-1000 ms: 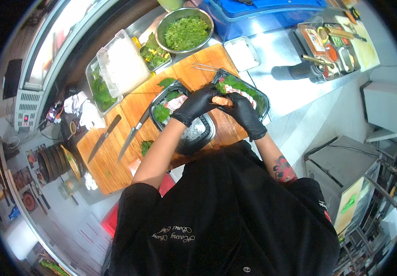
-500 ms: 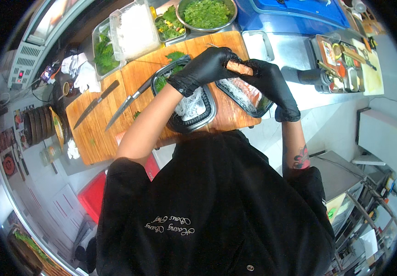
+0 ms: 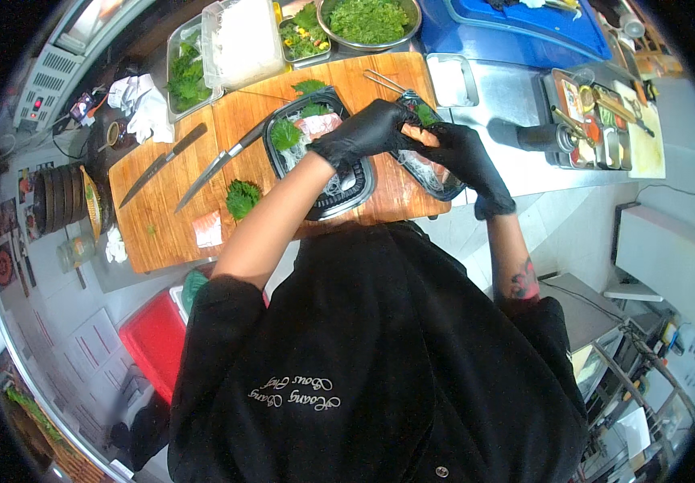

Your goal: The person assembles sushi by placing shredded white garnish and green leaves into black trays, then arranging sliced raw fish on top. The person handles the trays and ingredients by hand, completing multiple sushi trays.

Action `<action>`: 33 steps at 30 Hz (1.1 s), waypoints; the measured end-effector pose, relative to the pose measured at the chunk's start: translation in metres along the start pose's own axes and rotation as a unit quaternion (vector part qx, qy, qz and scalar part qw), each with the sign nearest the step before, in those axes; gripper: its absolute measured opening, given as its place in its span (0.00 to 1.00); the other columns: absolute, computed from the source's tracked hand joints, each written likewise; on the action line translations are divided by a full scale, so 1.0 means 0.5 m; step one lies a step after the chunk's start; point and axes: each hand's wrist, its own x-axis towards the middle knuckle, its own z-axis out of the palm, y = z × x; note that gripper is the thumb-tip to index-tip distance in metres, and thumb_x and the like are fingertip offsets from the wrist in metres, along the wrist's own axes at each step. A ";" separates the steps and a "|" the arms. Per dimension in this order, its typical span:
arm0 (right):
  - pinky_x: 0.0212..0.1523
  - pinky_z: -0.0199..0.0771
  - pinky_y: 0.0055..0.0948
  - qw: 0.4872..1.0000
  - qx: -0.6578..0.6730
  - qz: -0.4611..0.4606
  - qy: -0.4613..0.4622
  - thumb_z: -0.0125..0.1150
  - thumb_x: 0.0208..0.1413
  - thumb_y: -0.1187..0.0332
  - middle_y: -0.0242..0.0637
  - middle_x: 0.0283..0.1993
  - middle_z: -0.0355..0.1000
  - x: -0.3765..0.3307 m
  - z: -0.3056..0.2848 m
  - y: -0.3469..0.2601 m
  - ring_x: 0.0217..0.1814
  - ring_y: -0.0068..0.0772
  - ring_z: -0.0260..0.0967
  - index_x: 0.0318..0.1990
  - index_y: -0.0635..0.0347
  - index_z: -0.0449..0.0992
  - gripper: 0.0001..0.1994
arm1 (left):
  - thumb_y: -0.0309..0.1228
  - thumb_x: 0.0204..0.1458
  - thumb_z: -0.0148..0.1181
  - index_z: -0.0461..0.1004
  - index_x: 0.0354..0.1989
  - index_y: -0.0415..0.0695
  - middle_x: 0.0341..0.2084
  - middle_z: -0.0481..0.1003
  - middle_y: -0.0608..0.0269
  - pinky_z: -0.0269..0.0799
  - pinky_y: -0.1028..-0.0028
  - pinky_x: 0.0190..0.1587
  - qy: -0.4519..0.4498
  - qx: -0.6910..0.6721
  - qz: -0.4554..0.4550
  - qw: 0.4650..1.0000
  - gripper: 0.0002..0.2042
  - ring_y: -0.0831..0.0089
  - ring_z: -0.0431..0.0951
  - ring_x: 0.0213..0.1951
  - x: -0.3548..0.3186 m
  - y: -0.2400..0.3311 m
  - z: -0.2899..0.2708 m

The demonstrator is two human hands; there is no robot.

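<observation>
Both my hands wear black gloves. My left hand and my right hand pinch a piece of orange-pink fish between them, over the right black tray. That tray holds white shreds, pinkish slices and a green leaf, partly hidden by my right hand. Under my left wrist lies another black tray with white shreds, green leaves and a pale pink fish slice. To the left on the wooden cutting board are a loose green leaf and a pale pink fish block.
Two knives, one long-bladed and one shorter, lie on the board's left. Metal tongs rest at its far edge. Behind stand a tub of white shreds, a bowl of greens and a blue bin.
My hands, still holding the fish piece, sit slightly lower in view. The left forearm has shifted right, showing more of the left tray, the loose leaf and the fish block.
</observation>
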 end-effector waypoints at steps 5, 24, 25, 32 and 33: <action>0.41 0.74 0.32 0.999 -0.022 -0.022 0.024 0.70 0.52 0.63 0.44 0.33 0.80 -0.023 -0.031 -0.033 0.34 0.28 0.76 0.46 0.66 0.79 0.18 | 0.33 0.52 0.68 0.78 0.47 0.37 0.41 0.81 0.51 0.74 0.71 0.47 0.050 -0.019 0.121 0.991 0.17 0.70 0.81 0.43 -0.011 -0.050 0.029; 0.39 0.70 0.22 0.891 0.204 -0.113 -0.388 0.77 0.43 0.69 0.26 0.33 0.70 0.015 0.282 -0.281 0.36 0.19 0.66 0.44 0.62 0.75 0.21 | 0.39 0.50 0.67 0.78 0.46 0.36 0.39 0.81 0.48 0.72 0.68 0.47 0.248 -0.146 -0.196 0.937 0.20 0.67 0.80 0.40 -0.551 -0.023 0.050; 0.38 0.70 0.23 0.878 0.235 -0.107 -0.403 0.77 0.43 0.68 0.27 0.34 0.70 0.024 0.324 -0.297 0.35 0.19 0.65 0.42 0.63 0.75 0.20 | 0.40 0.50 0.67 0.78 0.46 0.35 0.39 0.81 0.48 0.72 0.68 0.47 0.264 -0.151 -0.181 0.935 0.21 0.68 0.80 0.40 -0.590 -0.024 0.037; 0.39 0.71 0.29 0.808 0.219 -0.221 -0.500 0.71 0.48 0.63 0.34 0.34 0.72 0.093 0.637 -0.547 0.37 0.28 0.70 0.39 0.66 0.74 0.17 | 0.38 0.52 0.67 0.79 0.44 0.35 0.29 0.79 0.66 0.72 0.76 0.35 0.364 -0.211 -0.227 0.878 0.18 0.81 0.74 0.32 -0.932 -0.185 -0.043; 0.37 0.71 0.29 0.797 0.221 -0.270 -0.493 0.71 0.48 0.63 0.34 0.31 0.72 0.103 0.680 -0.593 0.35 0.27 0.70 0.37 0.65 0.74 0.16 | 0.38 0.53 0.66 0.79 0.44 0.34 0.30 0.79 0.66 0.72 0.76 0.37 0.356 -0.233 -0.226 0.876 0.19 0.81 0.75 0.34 -0.981 -0.216 -0.063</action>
